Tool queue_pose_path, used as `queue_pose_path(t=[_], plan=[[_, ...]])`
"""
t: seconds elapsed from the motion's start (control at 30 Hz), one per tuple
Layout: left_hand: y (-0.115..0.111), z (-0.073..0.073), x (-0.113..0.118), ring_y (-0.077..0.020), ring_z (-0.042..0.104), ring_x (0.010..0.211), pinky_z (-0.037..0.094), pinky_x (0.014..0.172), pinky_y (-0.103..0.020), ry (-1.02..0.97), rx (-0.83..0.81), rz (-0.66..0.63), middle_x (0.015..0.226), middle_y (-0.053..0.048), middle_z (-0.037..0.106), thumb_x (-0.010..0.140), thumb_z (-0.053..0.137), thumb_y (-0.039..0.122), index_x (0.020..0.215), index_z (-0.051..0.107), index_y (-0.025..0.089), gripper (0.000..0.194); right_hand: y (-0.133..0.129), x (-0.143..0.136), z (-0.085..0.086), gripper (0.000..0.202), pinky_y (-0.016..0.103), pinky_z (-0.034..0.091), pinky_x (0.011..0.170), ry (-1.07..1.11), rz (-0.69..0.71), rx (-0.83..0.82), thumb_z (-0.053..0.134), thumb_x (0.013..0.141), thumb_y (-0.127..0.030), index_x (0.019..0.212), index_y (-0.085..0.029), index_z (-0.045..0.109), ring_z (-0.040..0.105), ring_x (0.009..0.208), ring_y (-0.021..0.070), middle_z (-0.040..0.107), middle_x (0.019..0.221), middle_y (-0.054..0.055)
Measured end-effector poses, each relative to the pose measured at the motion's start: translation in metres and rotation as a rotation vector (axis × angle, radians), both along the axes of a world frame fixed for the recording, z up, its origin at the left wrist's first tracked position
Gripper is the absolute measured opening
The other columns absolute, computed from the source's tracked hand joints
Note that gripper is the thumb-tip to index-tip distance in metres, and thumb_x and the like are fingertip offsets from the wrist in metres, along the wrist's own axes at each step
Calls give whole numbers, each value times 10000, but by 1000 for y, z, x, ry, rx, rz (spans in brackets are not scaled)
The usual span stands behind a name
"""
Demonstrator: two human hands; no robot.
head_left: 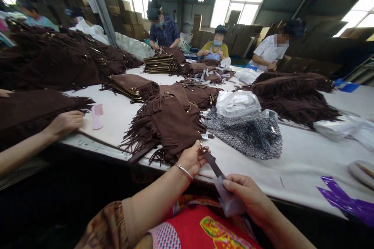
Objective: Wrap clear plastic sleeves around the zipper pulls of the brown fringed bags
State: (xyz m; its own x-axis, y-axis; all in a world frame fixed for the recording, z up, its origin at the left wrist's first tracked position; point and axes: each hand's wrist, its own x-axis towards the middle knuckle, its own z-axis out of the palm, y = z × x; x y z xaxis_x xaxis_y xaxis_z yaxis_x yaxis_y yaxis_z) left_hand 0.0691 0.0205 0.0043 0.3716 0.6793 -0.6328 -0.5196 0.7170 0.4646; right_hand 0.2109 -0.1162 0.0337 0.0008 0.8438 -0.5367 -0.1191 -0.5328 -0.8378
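Note:
A brown fringed bag (175,124) lies at the table's front edge, its fringe spread to the left. At its lower right corner my left hand (193,158), with a silver bangle on the wrist, is closed on the metal-fitted end of a brown strap (214,164). The strap runs down to the right. My right hand (247,190) pinches its lower end together with a thin translucent wrapper (229,202), which hangs below the fingers in front of a red apron.
Piles of brown bags (52,58) stand at left and back. A pink comb (97,116), a speckled cloth (248,132), clear plastic (238,103) and purple film (347,200) lie on the table (300,155). A co-worker's hand (66,123) is at left; several people work behind.

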Motion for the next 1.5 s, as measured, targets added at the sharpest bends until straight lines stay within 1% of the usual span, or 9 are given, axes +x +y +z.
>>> queue_pose_path(t=[0.23, 0.43, 0.6, 0.73, 0.83, 1.0, 1.1, 1.27, 1.5], plan=[[2, -1, 2, -136, 659, 677, 531, 605, -228, -6, 102, -2, 756, -68, 683, 792, 691, 179, 827, 646, 106, 93, 1, 8, -13, 431, 215, 318, 458, -244, 43, 20, 669, 693, -566, 751, -139, 667, 449, 479, 98, 566, 577, -8], [-5, 1, 3, -116, 630, 612, 491, 567, -206, 10, 176, 34, 724, -47, 674, 717, 744, 108, 806, 617, 119, 156, 35, -3, -7, 407, 235, 342, 504, -609, 79, 197, 575, 767, -502, 641, -133, 691, 497, 552, 135, 594, 557, 6], [-11, -2, 7, -115, 614, 579, 488, 554, -220, 16, 157, 40, 695, -26, 654, 691, 765, 131, 794, 584, 136, 209, 75, -13, -8, 456, 239, 355, 494, -618, -28, 262, 554, 773, -528, 671, -116, 720, 504, 533, 138, 615, 557, 12], [-11, 0, 0, -132, 633, 632, 511, 588, -242, 2, 149, 36, 728, -28, 658, 708, 738, 131, 807, 579, 145, 188, 91, -16, -11, 437, 235, 347, 486, -620, -53, 278, 570, 754, -521, 614, -122, 682, 489, 527, 132, 585, 533, 0], [-7, 2, -5, -136, 639, 647, 518, 594, -252, -58, 88, -1, 778, -51, 669, 820, 638, 250, 852, 608, 132, 126, 92, -19, -12, 406, 238, 338, 469, -518, -102, 246, 582, 741, -505, 572, -138, 628, 457, 495, 121, 555, 511, -11], [4, -3, 2, -136, 595, 536, 493, 514, -271, 0, -22, 20, 705, -42, 642, 894, 522, 436, 829, 614, 127, 329, 87, -23, -17, 394, 237, 301, 452, -427, -109, 189, 596, 739, -503, 586, -141, 612, 413, 465, 107, 532, 495, -17], [6, -7, 8, -118, 577, 524, 468, 503, -239, 1, 16, 57, 682, -30, 628, 864, 595, 369, 812, 622, 127, 248, 83, -19, -19, 405, 238, 295, 461, -491, -92, 205, 582, 756, -506, 598, -136, 630, 419, 483, 112, 534, 506, -12], [5, -6, 8, -118, 618, 655, 480, 561, -212, -52, 57, 104, 772, -49, 653, 842, 617, 238, 831, 651, 122, 122, 77, -12, -17, 451, 246, 342, 510, -724, -8, 278, 510, 814, -513, 624, -142, 683, 490, 540, 145, 559, 531, 4], [2, -2, 7, -133, 616, 678, 505, 596, -245, -40, 86, 147, 804, -62, 670, 784, 646, 192, 811, 683, 116, 88, 86, -15, -14, 460, 258, 391, 612, -922, 19, 433, 439, 858, -478, 700, -156, 727, 601, 686, 193, 689, 679, 44]])
